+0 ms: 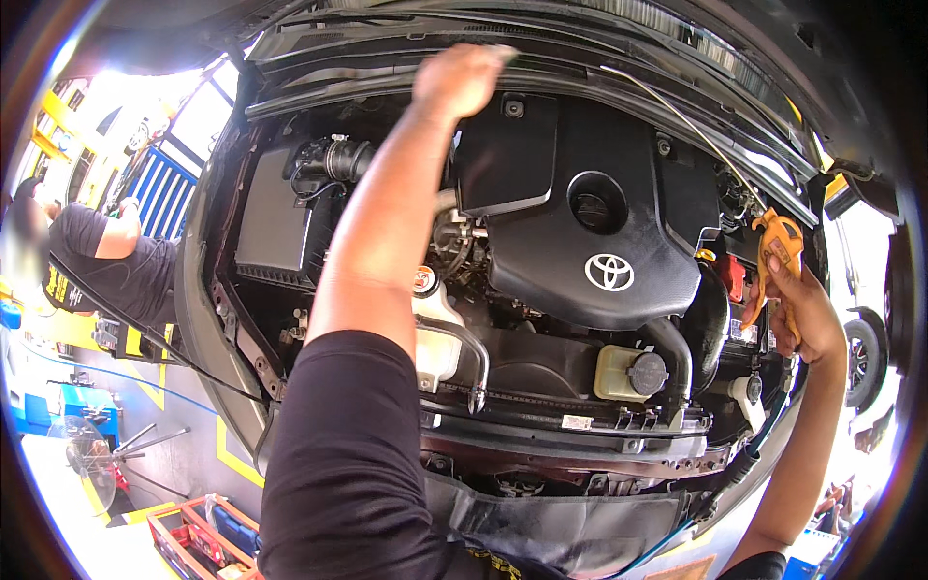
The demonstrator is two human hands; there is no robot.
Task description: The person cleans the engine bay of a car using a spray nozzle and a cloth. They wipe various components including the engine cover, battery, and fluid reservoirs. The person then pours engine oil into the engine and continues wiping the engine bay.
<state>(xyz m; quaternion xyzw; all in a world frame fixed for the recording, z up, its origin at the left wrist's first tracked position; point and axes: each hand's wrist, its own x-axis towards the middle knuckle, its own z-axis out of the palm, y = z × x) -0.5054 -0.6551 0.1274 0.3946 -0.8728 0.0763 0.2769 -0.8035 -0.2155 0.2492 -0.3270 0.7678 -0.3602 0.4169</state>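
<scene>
Head view, engine bay (541, 362): a black engine cover (556, 261) filled its middle.
Left hand (458, 83): clenched over the rear edge, around something pale (502, 52), too blurred to name.
Right hand (804, 307): grasped an orange trigger gun (778, 240) by the right side.
Workshop: a co-worker (106, 240) was left, near yellow-lined floor (198, 472).

Open engine bay (580, 447) doing carrying here. Big black engine cover (541, 251) seated to right of left hand (462, 82), on near side. Black boxy housing (274, 208) off to same hand's left. White tank (440, 353), partly hidden by forearm (372, 242), nearer person than left hand. Yellowish tank (611, 375) left of right hand (800, 309). Grey floor (198, 435), well left of left hand: red crate (238, 517).
</scene>
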